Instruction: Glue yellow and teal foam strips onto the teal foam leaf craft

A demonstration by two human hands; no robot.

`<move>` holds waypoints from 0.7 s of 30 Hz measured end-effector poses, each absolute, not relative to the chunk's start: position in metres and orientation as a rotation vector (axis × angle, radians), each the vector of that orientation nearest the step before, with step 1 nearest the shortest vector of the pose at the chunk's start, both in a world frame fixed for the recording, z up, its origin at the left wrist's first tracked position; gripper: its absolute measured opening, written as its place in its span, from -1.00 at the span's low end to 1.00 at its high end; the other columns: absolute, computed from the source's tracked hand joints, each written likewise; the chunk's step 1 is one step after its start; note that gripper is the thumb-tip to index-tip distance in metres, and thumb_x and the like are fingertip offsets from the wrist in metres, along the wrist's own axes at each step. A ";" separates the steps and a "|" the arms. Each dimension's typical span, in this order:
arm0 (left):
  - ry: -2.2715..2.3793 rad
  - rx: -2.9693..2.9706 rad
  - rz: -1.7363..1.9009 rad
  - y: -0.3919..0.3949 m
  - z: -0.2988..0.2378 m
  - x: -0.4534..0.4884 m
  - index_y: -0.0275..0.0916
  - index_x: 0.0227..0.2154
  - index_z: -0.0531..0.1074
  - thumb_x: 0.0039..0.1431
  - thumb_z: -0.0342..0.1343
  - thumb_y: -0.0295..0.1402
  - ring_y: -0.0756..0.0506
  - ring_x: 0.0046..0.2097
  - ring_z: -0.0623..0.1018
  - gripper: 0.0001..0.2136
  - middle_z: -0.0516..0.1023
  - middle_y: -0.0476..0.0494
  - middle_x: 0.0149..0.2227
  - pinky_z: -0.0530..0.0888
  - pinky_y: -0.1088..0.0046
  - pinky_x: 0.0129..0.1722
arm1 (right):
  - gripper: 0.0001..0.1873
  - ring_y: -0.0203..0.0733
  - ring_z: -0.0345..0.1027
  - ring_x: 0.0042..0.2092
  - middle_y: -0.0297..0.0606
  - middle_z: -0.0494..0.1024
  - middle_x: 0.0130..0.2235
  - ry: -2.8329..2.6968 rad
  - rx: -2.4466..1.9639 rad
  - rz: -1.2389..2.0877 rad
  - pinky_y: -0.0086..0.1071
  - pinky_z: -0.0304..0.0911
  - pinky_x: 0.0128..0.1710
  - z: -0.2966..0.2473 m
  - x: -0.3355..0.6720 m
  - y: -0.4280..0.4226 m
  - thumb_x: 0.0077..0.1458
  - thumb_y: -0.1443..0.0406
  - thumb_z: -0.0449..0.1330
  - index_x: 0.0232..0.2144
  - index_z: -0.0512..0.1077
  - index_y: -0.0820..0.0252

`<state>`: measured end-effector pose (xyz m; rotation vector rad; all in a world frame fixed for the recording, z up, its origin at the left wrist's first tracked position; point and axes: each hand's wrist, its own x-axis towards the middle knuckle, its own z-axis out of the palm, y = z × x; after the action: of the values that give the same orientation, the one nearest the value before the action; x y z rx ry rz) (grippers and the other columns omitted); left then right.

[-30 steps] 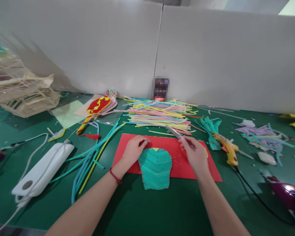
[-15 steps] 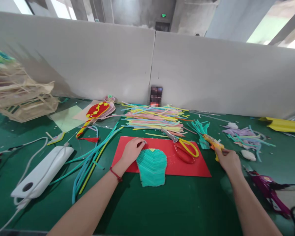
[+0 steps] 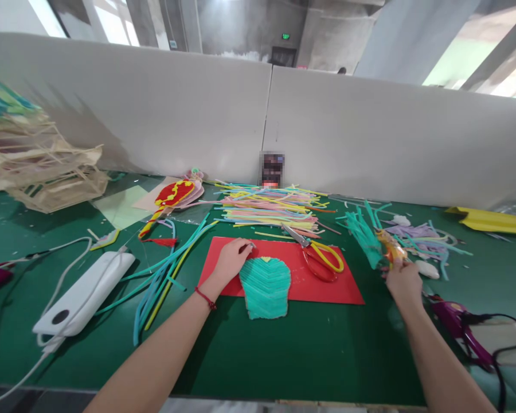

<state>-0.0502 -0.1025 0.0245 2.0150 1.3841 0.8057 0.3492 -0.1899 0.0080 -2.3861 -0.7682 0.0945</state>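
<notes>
My left hand rests on the red card, its fingers curled together beside the upper left edge of a teal ribbed panel. Whatever its fingertips hold, if anything, is too small to make out. The panel has a small yellow patch at its top and overhangs the card's front edge. Farther right, my right hand is closed on a small yellow-orange object, blurred and partly covered by the fingers. Teal strips bunch against that object's far end. Scissors with red and yellow handles lie on the card.
Behind the card lies a pile of pastel fuzzy stems. To the left are loose stems, a white power strip and a red-yellow fan-shaped craft. A purple glue gun with a black cord lies right. A white partition stands behind.
My right hand has moved slightly right with the yellow-orange object, and the teal strips have shifted and spread. My left hand stays beside the panel. The whole view has shifted a little.
</notes>
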 end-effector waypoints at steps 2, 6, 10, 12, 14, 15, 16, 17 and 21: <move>1.383 2.019 0.807 -0.102 0.024 -0.050 -0.21 -0.38 0.48 0.18 -0.06 -0.36 -0.13 -0.18 0.53 -0.80 0.60 -0.14 -0.24 0.42 0.37 -0.18 | -0.49 0.09 0.45 -0.31 0.10 0.54 -0.30 -0.722 -2.438 0.121 -0.16 0.27 -0.37 0.012 0.345 -0.191 0.17 0.11 -0.17 -0.01 0.25 0.36; 1.383 2.025 0.810 -0.102 0.024 -0.050 -0.22 -0.38 0.48 0.18 -0.05 -0.37 -0.14 -0.19 0.53 -0.81 0.60 -0.15 -0.24 0.42 0.37 -0.19 | -0.42 0.16 0.42 -0.15 0.19 0.49 -0.14 -0.696 -2.500 0.153 -0.12 0.26 -0.25 0.023 0.336 -0.191 0.15 0.02 -0.13 0.02 0.25 0.33; 1.395 2.030 0.819 -0.102 0.023 -0.049 -0.21 -0.39 0.48 0.18 -0.04 -0.37 -0.13 -0.20 0.54 -0.82 0.60 -0.14 -0.26 0.44 0.38 -0.18 | -0.32 0.19 0.40 -0.14 0.15 0.50 -0.17 -0.754 -2.509 0.178 -0.12 0.25 -0.23 0.030 0.330 -0.187 0.02 -0.14 -0.02 -0.06 0.33 0.29; 1.412 2.038 0.842 -0.102 0.022 -0.050 -0.21 -0.36 0.47 0.19 -0.05 -0.38 -0.13 -0.19 0.54 -0.82 0.59 -0.14 -0.24 0.44 0.37 -0.17 | -0.28 0.22 0.40 -0.14 0.15 0.51 -0.18 -0.789 -2.503 0.180 -0.12 0.25 -0.24 0.030 0.328 -0.183 -0.03 -0.18 0.01 -0.09 0.35 0.29; 1.431 2.057 0.877 -0.104 0.023 -0.051 -0.22 -0.32 0.46 0.22 -0.08 -0.39 -0.13 -0.17 0.52 -0.81 0.57 -0.16 -0.22 0.44 0.34 -0.14 | -0.30 0.22 0.40 -0.15 0.16 0.51 -0.20 -0.817 -2.489 0.180 -0.13 0.25 -0.26 0.027 0.328 -0.178 -0.01 -0.16 -0.01 -0.11 0.37 0.31; 1.436 2.074 0.894 -0.105 0.025 -0.051 -0.23 -0.31 0.45 0.23 -0.09 -0.40 -0.13 -0.15 0.52 -0.80 0.56 -0.18 -0.21 0.43 0.32 -0.12 | -0.34 0.20 0.41 -0.16 0.15 0.51 -0.21 -0.829 -2.477 0.178 -0.14 0.24 -0.27 0.025 0.328 -0.176 0.02 -0.13 -0.03 -0.12 0.37 0.31; 1.436 2.097 0.909 -0.108 0.027 -0.050 -0.23 -0.29 0.45 0.24 -0.11 -0.41 -0.14 -0.13 0.50 -0.79 0.55 -0.19 -0.20 0.42 0.29 -0.09 | -0.39 0.18 0.41 -0.18 0.13 0.52 -0.22 -0.843 -2.461 0.176 -0.15 0.24 -0.28 0.023 0.329 -0.174 0.05 -0.09 -0.05 -0.14 0.38 0.30; 1.430 2.125 0.919 -0.111 0.031 -0.048 -0.24 -0.28 0.45 0.24 -0.11 -0.42 -0.15 -0.11 0.49 -0.79 0.54 -0.21 -0.19 0.41 0.27 -0.06 | -0.43 0.16 0.42 -0.20 0.11 0.53 -0.25 -0.857 -2.443 0.173 -0.16 0.24 -0.28 0.020 0.329 -0.172 0.07 -0.05 -0.07 -0.17 0.40 0.30; 1.271 2.314 0.873 -0.131 0.055 -0.023 -0.21 -0.27 0.47 0.24 -0.04 -0.40 -0.14 -0.09 0.49 -0.83 0.55 -0.15 -0.20 0.39 0.31 -0.02 | -0.49 0.05 0.41 -0.41 -0.07 0.50 -0.51 -0.896 -2.337 0.166 -0.19 0.25 -0.38 0.007 0.333 -0.170 0.05 -0.04 -0.06 -0.38 0.44 0.25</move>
<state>-0.0226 -0.1314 0.0551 2.3137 1.2707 0.8731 0.3328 -0.1704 0.0065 -2.3368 -0.8957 0.1658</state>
